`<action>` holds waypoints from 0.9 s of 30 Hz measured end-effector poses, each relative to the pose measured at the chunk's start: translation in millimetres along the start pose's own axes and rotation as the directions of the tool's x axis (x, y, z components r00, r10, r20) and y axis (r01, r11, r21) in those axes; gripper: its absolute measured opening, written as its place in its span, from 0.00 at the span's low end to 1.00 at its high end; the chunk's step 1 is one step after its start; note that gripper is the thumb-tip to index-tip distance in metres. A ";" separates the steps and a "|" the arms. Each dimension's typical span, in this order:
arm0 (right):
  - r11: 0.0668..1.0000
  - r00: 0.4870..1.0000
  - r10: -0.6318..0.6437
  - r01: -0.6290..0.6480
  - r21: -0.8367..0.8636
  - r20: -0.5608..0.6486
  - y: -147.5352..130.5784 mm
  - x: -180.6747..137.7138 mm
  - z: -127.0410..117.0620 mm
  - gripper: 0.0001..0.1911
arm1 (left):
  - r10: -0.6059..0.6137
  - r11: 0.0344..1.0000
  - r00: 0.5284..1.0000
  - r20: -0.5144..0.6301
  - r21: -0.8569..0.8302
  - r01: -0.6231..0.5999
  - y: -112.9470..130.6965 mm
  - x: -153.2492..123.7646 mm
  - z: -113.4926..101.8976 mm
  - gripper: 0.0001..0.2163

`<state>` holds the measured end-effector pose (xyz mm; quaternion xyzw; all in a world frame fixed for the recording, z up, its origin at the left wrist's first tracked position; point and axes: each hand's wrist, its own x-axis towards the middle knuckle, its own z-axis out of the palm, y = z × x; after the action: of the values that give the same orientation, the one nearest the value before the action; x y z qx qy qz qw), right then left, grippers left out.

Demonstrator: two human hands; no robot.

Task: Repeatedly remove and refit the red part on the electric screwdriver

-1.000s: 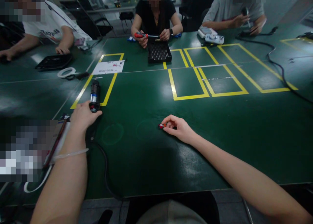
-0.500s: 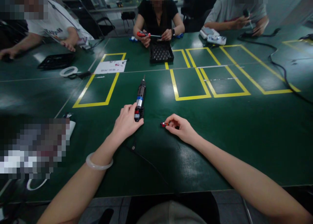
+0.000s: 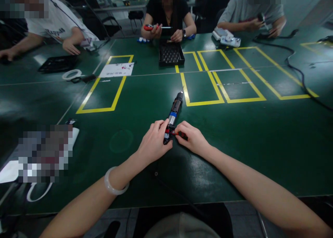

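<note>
My left hand grips the rear end of a black electric screwdriver with a blue and silver band, which lies on the green table pointing away from me. My right hand pinches a small red part against the table, right beside the tool's rear end. The two hands almost touch. A black cable runs from the tool toward me over the table edge. A pale bangle sits on my left wrist.
Yellow tape rectangles mark the table. Beyond them are a black tray, a sheet of paper, a roll of white tape and another black tray. Three other people sit at the far side holding tools. A cable crosses at right.
My left hand has carried the electric screwdriver from the left side of the table rightward to meet my right hand. The right hand has stayed in place with the red part.
</note>
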<state>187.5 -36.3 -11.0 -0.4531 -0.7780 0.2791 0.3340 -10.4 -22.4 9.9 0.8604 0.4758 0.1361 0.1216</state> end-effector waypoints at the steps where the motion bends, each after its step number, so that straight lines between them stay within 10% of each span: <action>1: 1.000 1.000 -0.008 0.008 -0.013 0.009 0.3 -0.2 0.6 0.05 | 0.004 1.000 1.000 0.000 0.001 -0.004 0.4 -0.6 0.3 0.32; 27: 0.999 0.998 0.006 -0.003 0.050 -0.067 -1.7 -2.8 -2.4 0.07 | -0.008 0.964 1.000 0.023 0.267 0.002 9.7 2.9 -8.8 0.28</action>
<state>189.5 -39.2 -9.0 -0.4555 -0.7581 0.2837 0.3705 -4.4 -24.3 21.7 0.8694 0.4904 0.0603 0.0107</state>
